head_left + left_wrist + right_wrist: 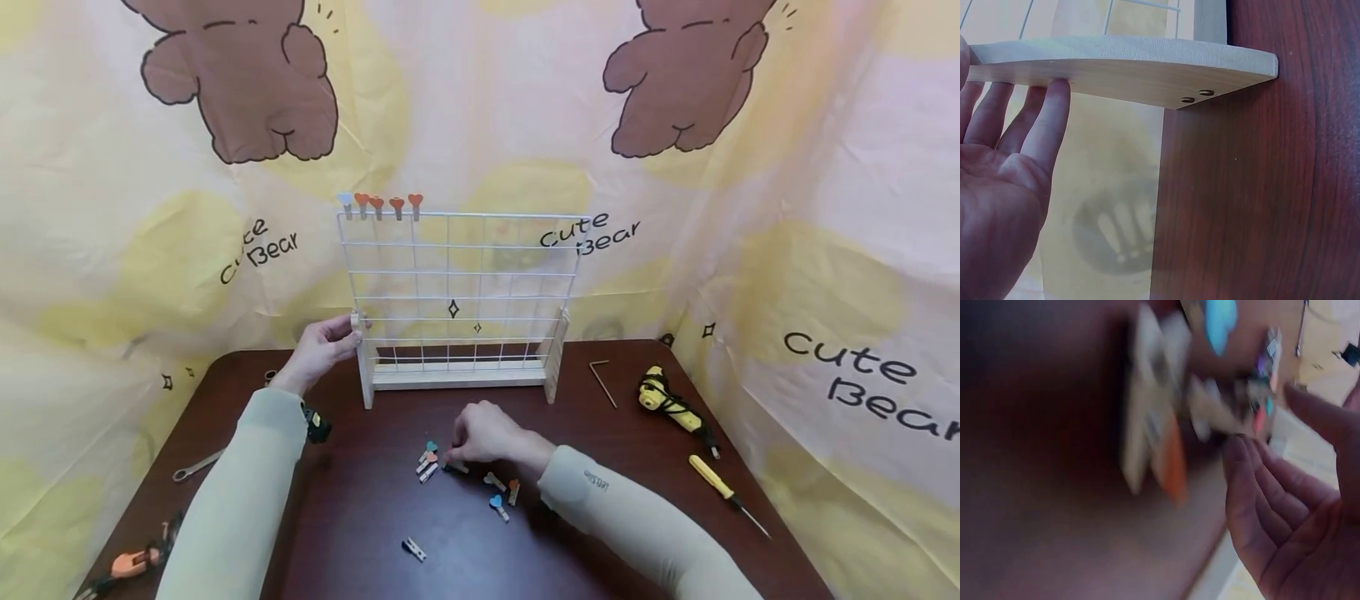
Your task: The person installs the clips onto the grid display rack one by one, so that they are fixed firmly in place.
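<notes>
My left hand [322,346] holds the wooden side post [363,367] of a white wire grid rack [465,271]. In the left wrist view, its fingertips lie against the post's outer face, with the thumb partly cut off at the frame's edge. My right hand [487,433] reaches down over small wooden clothespins on the table. A clothespin [457,468] lies right at its fingertips. The right wrist view is blurred, but the thumb stands apart from the fingers [1238,453]. Several heart-topped clothespins, one a red clothespin [416,204], are clipped along the rack's top left.
Blue clothespin [498,507], orange clothespin [513,492] and dark-topped clothespin [414,549] lie nearer me. To the right are a hex key [603,385], a yellow corded tool [667,404] and a screwdriver [712,479]. A wrench [197,467] and an orange tool [135,562] lie left.
</notes>
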`<act>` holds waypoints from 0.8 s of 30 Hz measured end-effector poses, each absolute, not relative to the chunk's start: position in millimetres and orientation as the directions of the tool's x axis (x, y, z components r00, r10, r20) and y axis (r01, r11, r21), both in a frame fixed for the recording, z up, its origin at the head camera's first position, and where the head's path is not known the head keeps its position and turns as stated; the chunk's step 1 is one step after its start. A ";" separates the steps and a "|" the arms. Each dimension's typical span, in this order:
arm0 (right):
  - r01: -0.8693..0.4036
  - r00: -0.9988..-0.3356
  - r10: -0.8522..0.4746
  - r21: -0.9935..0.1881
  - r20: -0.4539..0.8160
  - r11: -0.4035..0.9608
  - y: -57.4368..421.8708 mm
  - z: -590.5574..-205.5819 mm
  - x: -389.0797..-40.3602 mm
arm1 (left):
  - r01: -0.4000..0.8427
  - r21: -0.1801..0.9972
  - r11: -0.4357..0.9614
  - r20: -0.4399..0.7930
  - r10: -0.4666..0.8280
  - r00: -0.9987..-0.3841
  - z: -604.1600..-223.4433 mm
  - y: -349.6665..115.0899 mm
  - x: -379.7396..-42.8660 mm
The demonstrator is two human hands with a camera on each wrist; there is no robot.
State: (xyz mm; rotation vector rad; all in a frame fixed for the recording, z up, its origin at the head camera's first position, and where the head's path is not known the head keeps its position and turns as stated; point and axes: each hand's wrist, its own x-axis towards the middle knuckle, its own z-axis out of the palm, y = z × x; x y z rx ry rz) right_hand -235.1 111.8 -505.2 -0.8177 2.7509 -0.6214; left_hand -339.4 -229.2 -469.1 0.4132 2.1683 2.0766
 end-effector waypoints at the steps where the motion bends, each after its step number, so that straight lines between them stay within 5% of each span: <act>1: -0.445 -0.841 -0.535 -0.457 -0.084 0.770 110.2 -509.7 -232.5 | 0.118 0.993 0.024 0.107 0.273 -0.956 -469.3 -228.9 -339.2; 9: -0.314 -0.893 -0.438 -0.553 -0.104 0.772 102.4 -523.7 -230.0 | 0.117 0.993 -0.006 0.114 0.288 -0.951 -471.7 -229.6 -342.4; 17: -0.238 -0.887 -0.455 -0.760 -0.084 0.605 104.6 -525.3 -242.5 | 0.106 0.994 0.023 0.094 0.297 -0.950 -466.9 -229.1 -340.9; 24: -0.278 -0.887 -0.459 -0.844 0.044 0.458 109.3 -471.3 -263.6 | 0.098 0.994 0.043 0.081 0.292 -0.953 -467.3 -232.4 -340.2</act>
